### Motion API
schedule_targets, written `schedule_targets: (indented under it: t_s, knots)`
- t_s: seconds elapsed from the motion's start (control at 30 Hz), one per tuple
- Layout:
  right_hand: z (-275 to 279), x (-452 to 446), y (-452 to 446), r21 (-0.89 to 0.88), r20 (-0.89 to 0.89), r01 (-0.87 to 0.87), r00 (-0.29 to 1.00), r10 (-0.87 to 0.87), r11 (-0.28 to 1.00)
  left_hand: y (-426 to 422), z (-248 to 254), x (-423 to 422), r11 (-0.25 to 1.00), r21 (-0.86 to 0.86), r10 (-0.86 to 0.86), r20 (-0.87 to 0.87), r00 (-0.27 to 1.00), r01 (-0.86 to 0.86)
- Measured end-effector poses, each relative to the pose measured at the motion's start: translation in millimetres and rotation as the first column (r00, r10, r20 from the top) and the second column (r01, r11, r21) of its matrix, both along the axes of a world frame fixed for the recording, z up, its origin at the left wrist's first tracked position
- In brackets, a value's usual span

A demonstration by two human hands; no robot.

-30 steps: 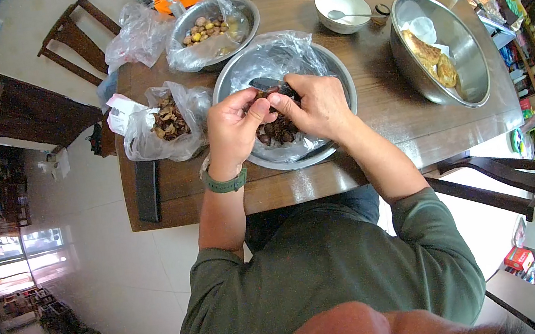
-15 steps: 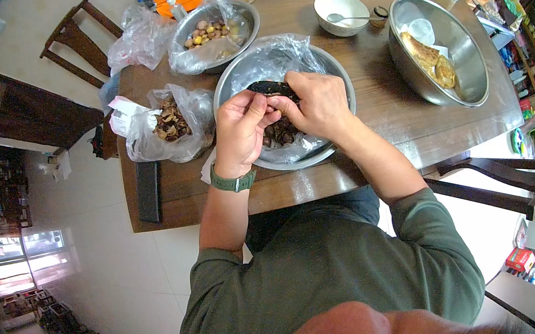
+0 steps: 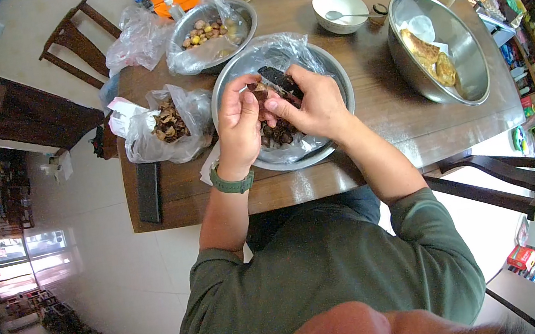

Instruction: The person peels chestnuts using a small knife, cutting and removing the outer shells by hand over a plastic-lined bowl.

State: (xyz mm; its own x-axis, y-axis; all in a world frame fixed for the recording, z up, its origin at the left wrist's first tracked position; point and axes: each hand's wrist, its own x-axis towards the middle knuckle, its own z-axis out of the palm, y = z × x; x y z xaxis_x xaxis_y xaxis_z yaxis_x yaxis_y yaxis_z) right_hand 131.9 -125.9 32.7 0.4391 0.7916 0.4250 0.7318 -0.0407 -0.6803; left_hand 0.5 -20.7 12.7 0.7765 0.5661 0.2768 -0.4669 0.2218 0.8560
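Observation:
My left hand (image 3: pixel 239 120) has its fingers and thumb curled round a dark brown, chestnut-like nut (image 3: pixel 259 92). My right hand (image 3: pixel 316 101) is closed on a dark tool with a black handle (image 3: pixel 278 79); its working end is hidden, so its kind is unclear. The right thumb reaches across to the nut. Both hands are above a metal basin (image 3: pixel 345 79) lined with a clear plastic bag, where more dark brown nuts (image 3: pixel 283 132) lie.
Left of the basin a plastic bag (image 3: pixel 189 113) holds brown shells (image 3: pixel 169 124), near a black phone (image 3: pixel 148 193). Behind stands a bowl of nuts (image 3: pixel 204 32). Rightward are a white bowl (image 3: pixel 339 5) with a spoon and a large steel bowl (image 3: pixel 475 72).
My fingers have spread a little and the brown nut now shows in my left hand. The black handle has turned to point away from me, tilted in my right hand.

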Motion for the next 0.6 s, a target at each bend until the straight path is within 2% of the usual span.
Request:
schedule_targets:
  t_s: [0.27,0.47,0.6]
  knots:
    - [-1.8,-1.6,0.8,-0.038,0.052,0.03,0.998,-0.028,0.999,-0.3,-3.8,2.1,0.993,0.113,0.029,-0.037,0.999,-0.025]
    - [-3.3,-4.1,3.0,-0.017,0.059,0.028,0.998,-0.027,0.999,-1.6,-3.1,2.7,0.991,0.115,0.074,-0.07,0.995,-0.065]
    - [-2.8,-3.2,1.9,-0.025,0.064,0.025,0.998,-0.024,0.999,-3.7,-3.0,1.4,0.959,0.268,0.126,-0.106,0.986,-0.093]
